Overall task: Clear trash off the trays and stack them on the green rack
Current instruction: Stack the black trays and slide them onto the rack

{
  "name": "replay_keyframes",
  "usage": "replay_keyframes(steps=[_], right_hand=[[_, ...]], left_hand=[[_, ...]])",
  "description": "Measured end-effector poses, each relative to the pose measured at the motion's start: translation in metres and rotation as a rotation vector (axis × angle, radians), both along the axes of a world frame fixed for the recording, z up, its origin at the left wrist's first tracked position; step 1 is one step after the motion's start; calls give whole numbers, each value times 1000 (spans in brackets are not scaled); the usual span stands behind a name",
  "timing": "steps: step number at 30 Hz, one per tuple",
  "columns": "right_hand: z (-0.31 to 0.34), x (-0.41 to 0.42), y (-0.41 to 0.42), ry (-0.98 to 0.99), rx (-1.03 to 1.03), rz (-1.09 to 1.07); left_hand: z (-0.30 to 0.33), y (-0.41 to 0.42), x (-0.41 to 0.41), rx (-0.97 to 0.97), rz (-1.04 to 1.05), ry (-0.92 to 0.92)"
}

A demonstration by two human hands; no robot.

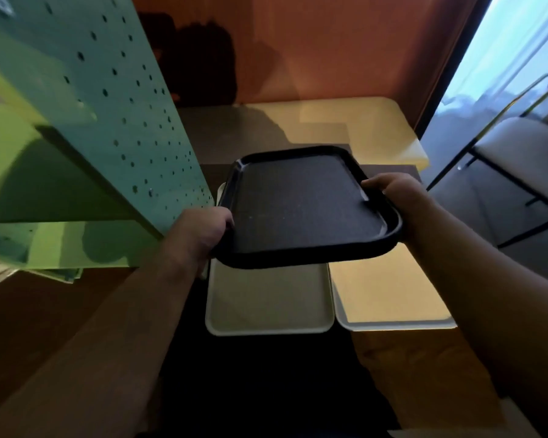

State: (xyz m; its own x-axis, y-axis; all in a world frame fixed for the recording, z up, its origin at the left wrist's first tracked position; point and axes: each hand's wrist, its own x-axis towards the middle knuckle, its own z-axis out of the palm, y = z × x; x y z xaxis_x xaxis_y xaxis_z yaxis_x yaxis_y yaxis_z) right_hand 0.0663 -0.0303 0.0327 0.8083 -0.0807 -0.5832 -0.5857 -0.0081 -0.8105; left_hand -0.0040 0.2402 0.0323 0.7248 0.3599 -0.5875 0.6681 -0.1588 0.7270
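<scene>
I hold a black tray [304,207] in the air, level and bare of trash. My left hand [200,235] grips its left rim and my right hand [396,197] grips its right rim, thumb on top. Under it a grey-white tray [266,298] lies on the table, partly hidden by the black one. A second pale tray [389,295] lies beside it on the right. The green rack [92,128], with a perforated side panel, stands at the left, close to my left hand.
A dark wooden table [393,352] carries the pale trays. An orange wall [329,52] closes the back. At the right, a chair [519,159] with a black frame stands by a bright window [519,42].
</scene>
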Motion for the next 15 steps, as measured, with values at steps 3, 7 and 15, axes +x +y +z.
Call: replay_keyframes(steps=[3,7,15], right_hand=[[29,-19,-11,32,128,-14],[77,-50,-18,51,217,-45],[153,-102,-45,-156,344,232]], left_hand=[[46,-1,-14,4,-136,-29],[87,2,-41,-29,-242,-133],[150,9,-86,-224,-315,-416]])
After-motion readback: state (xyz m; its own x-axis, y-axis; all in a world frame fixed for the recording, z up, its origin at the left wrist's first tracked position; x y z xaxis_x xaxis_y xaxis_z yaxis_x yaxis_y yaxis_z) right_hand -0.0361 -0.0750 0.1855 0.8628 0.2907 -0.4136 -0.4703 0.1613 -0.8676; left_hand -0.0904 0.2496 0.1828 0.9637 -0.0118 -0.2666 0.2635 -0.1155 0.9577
